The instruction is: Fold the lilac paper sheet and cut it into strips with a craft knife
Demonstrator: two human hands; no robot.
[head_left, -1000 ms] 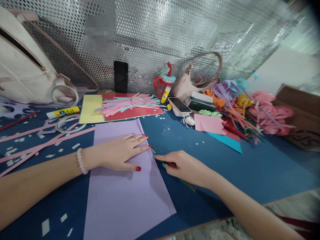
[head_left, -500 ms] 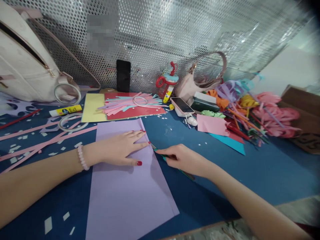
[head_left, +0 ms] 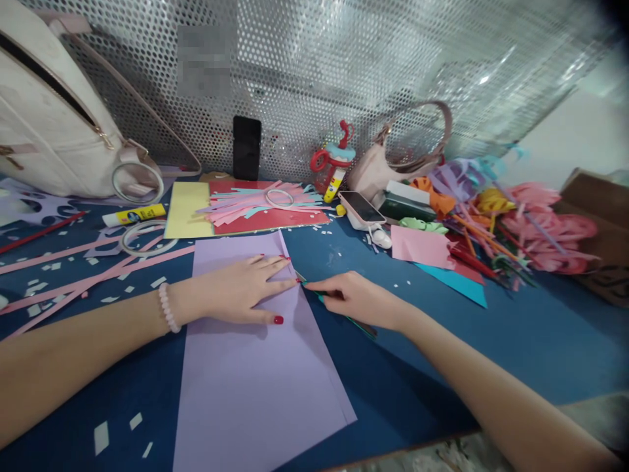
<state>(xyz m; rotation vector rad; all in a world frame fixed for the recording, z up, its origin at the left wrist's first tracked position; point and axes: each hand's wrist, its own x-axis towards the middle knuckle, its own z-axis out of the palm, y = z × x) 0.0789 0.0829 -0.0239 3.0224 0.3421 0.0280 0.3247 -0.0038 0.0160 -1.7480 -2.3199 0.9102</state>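
A purple sheet of paper (head_left: 260, 387) lies on the dark blue table, with a narrow strip creased along its right edge. My left hand (head_left: 240, 288) rests flat on its upper part, fingers spread towards that edge. A bead bracelet (head_left: 168, 308) circles the left wrist. In my right hand (head_left: 356, 301) is a slim craft knife with a green handle (head_left: 361, 326), the index finger stretched along its top. Its blade points at the right edge of the paper, just beside my left fingertips. The fingers partly cover the handle.
Behind the paper are a yellow sheet (head_left: 189, 210), pink and blue strips (head_left: 240, 204), a glue stick (head_left: 135, 215) and tape rolls (head_left: 147, 239). A phone (head_left: 362, 208), a cup (head_left: 334, 164) and coloured paper pieces (head_left: 422, 247) lie right. A backpack (head_left: 44, 131) stands left.
The knife and my right hand have slid slightly up along the paper's right edge, away from me. My left hand stays in place on the paper. The whole view has shifted a little.
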